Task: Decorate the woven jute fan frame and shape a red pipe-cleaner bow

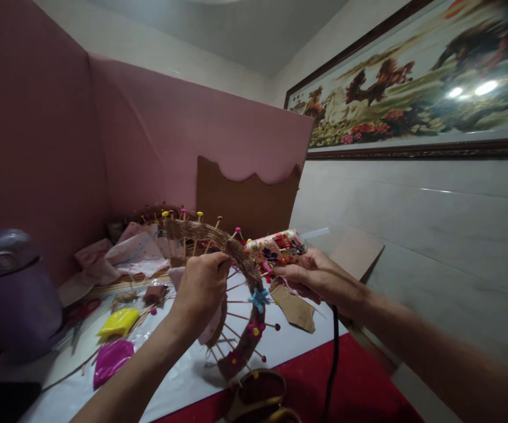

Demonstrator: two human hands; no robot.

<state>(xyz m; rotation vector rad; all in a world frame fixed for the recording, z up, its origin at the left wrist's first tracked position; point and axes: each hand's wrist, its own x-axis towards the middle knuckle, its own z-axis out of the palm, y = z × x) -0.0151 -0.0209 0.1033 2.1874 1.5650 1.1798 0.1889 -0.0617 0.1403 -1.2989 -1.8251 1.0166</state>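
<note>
A curved, brown twine-wrapped craft wheel [250,267] with thin stick spokes stands tilted in front of me. Coloured knobs cap its spokes, and a blue clay flower [259,299] and small magenta flowers decorate the rim. My left hand [207,279] is closed at the inner side of the rim, steadying the wheel; its fingertips are partly hidden. Wrapped in floral cloth, a hot glue gun [275,245] is gripped by my right hand [313,273]. Its nozzle end points at the rim, a clear glue stick [316,233] pokes out behind, and a black cord [333,358] hangs down.
Yellow [119,323] and magenta clay packs [113,361] lie left, near scissors [80,320] and a purple container [13,294]. Gold-handled scissors [260,393] lie at the front on red cloth [350,382]. Scalloped cardboard [245,197] leans behind; a cardboard scrap [295,308] lies right.
</note>
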